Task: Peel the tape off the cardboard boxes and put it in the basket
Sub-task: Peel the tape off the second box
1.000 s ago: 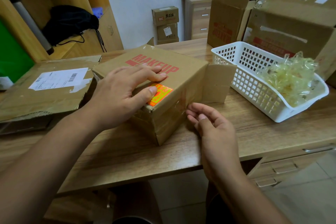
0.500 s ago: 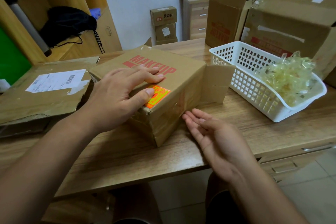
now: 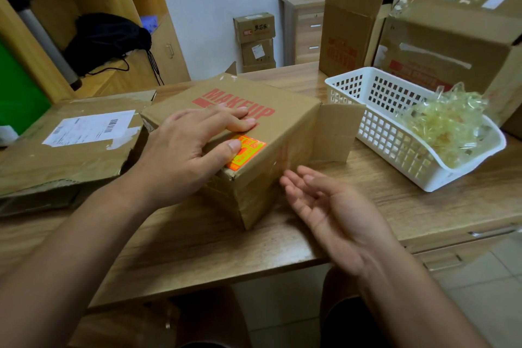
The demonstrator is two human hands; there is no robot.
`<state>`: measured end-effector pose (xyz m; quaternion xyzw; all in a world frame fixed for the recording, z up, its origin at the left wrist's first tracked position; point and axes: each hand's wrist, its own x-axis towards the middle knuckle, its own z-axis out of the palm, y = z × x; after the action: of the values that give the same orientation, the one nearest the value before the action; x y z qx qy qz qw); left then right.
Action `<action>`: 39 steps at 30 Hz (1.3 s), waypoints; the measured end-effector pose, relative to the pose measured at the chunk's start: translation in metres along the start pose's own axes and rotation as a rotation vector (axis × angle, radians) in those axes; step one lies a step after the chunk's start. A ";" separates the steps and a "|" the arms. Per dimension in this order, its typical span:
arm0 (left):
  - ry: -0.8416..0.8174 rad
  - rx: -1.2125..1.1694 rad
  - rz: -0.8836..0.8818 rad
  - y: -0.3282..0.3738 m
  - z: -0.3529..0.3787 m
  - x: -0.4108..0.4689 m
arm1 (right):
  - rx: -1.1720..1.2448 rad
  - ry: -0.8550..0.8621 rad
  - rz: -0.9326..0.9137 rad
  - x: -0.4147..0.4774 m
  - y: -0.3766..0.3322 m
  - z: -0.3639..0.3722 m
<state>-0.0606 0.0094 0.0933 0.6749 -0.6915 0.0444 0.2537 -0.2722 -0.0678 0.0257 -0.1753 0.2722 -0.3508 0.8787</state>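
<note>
— So, what lay on the long wood-grain counter (image 3: 367, 206)?

— Biggest first: a large brown cardboard box with torn white label scraps (image 3: 452, 37) stood at the far right, and a flattened brown carton bearing a white shipping label (image 3: 70, 155) lay at the left. Between them, turned corner-on to the person, sat the brown cardboard box printed MAKEUP in red (image 3: 288, 127), one side flap sticking out toward the basket.

— And the basket?

— A white perforated plastic basket (image 3: 381, 127) stood just right of that flap, holding a crumpled heap of clear yellowish peeled tape (image 3: 449, 127) at its near end.

— Was any tape left on the MAKEUP box?

— Yes, a glossy clear tape strip (image 3: 282, 161) ran down its near right face.

— The hands?

— The left hand (image 3: 180, 155) lay flat on top of the box, fingers spread over the red lettering, its thumb pressed on a small orange sticker (image 3: 247, 151) at the top edge. It pressed down rather than gripped.

— The right one?

— The right hand (image 3: 330, 206) was held palm up and loosely open, empty, beside the taped face, its fingertips (image 3: 303, 169) close to the cardboard. Whether they touched it, I could not tell.
</note>
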 end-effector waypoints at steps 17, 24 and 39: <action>-0.224 -0.021 -0.043 0.015 -0.015 0.005 | 0.176 -0.054 0.123 -0.006 0.003 -0.014; -0.224 -0.061 -0.103 0.016 -0.013 0.002 | 0.138 -0.012 0.114 0.001 0.006 -0.010; -0.209 -0.092 -0.112 0.013 -0.011 0.000 | 0.092 0.020 0.097 0.004 0.006 -0.003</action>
<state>-0.0698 0.0155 0.1067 0.7011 -0.6767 -0.0721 0.2129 -0.2686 -0.0662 0.0188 -0.1180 0.2727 -0.3215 0.8991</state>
